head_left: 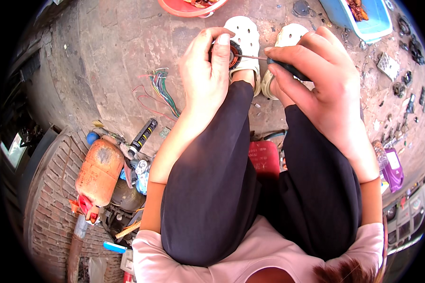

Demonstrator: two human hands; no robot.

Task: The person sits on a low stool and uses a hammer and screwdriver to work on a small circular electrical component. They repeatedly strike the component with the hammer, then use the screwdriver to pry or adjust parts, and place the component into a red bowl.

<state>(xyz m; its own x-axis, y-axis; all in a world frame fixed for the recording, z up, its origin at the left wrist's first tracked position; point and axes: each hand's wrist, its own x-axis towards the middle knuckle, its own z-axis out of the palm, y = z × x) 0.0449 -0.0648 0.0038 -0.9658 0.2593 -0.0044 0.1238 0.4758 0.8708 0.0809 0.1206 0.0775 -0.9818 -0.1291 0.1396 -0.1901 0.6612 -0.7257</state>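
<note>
My left hand [205, 66] is closed around a small round black part with copper-coloured windings [235, 54], which looks like a motor stator; my thumb and fingers cover much of it. My right hand [323, 78] grips the dark handle of a screwdriver [288, 67]. Its thin metal shaft points left, and the tip meets the wound part near its centre. Both hands are above my white clogs [244, 33], in front of my knees. Whether the tip is under a wire or only resting on the part, I cannot tell.
A red basin [186, 8] and a blue tub [375, 29] hold copper-coloured scraps. Coloured wires [163, 92] lie left of my left forearm. An orange gas cylinder [100, 169] and a black tube [143, 136] are at lower left. Dark scrap parts [399, 89] litter the right; a purple container [393, 170] lies there too.
</note>
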